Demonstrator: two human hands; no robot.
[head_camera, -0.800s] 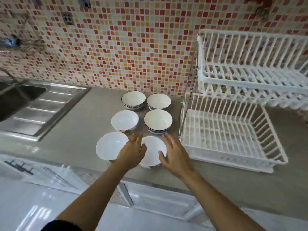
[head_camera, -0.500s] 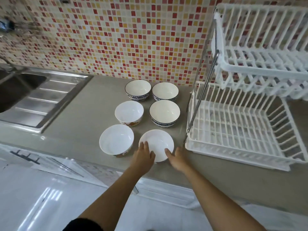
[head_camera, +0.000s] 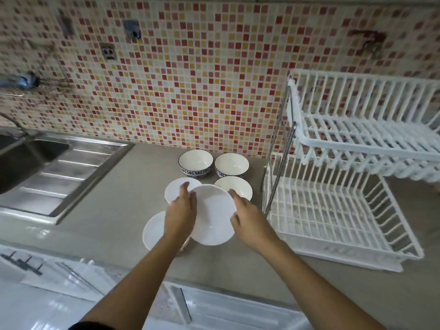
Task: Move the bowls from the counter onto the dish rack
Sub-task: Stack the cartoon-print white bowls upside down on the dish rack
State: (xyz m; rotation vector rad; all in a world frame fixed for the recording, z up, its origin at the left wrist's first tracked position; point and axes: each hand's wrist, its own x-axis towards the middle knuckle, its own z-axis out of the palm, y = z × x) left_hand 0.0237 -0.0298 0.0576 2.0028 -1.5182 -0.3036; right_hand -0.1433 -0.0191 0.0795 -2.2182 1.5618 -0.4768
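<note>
A white bowl point(head_camera: 212, 214) is gripped at opposite rims by the left hand point(head_camera: 181, 211) and right hand point(head_camera: 250, 221), raised above the table point(head_camera: 114, 210), left of the dish rack point(head_camera: 333, 210).

Soft, even daylight fills the kitchen scene, bright without harsh contrast. Pale glare streaks the ribbed stainless-steel sink drainboard point(head_camera: 59, 172) and the glossy white cabinet fronts point(head_camera: 59, 282) along the bottom edge. Shadows are faint; a dim patch sits under the plain white ceramic bowl point(head_camera: 213, 215) held above the grey stone counter point(head_camera: 114, 210). Motion blur softens the left hand point(head_camera: 182, 210), the right hand point(head_camera: 250, 222) and the bowl's rim. Wide-angle distortion bends the white plastic two-tier dish rack point(head_camera: 345, 210) and the red-and-yellow mosaic tile wall point(head_camera: 190, 79), which smears toward the corners.
</note>
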